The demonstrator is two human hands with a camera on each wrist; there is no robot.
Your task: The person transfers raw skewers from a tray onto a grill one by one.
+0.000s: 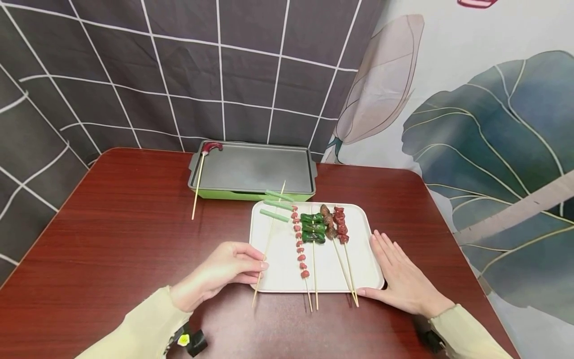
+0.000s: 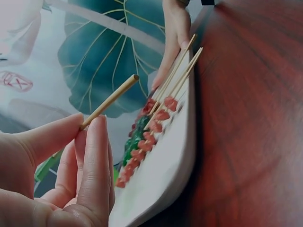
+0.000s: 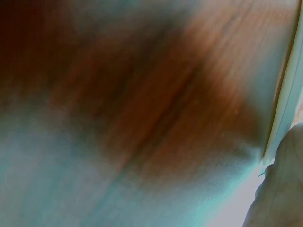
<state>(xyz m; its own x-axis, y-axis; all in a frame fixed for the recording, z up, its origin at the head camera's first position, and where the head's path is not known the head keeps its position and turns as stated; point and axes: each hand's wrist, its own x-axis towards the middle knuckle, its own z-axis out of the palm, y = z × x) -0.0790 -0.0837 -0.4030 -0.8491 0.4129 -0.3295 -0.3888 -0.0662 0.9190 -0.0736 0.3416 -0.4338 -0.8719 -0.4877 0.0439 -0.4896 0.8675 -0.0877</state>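
The left hand (image 1: 215, 274) rests on the dark red wooden worktop (image 1: 121, 239) at the left edge of the pale rectangular plastic tray (image 1: 365, 259), its thumb and fingers (image 2: 94, 156) curled together and pinching the lower end of a thin bamboo skewer threaded with light green stalk pieces (image 1: 274, 212); the left wrist view shows the blunt stick end poking out just above the pinch. That skewer runs slantwise from the fingers up across the tray's left part, its green pieces lying near the tray's far left corner and its tip reaching towards the grey flat griddle pan with a green base (image 1: 253, 172) behind the tray. The right hand (image 1: 401, 276) lies flat on the worktop with straight fingers against the tray's right edge, thumb at the near right corner, gripping nothing. On the tray lie four more skewers side by side: small red sausage rounds (image 1: 299, 239), dark green peppers (image 1: 313, 228), brown meat (image 1: 329, 222) and red meat chunks (image 1: 341, 224), their sticks overhanging the near rim. A skewer with one red piece (image 1: 204, 169) leans over the griddle's left edge onto the worktop
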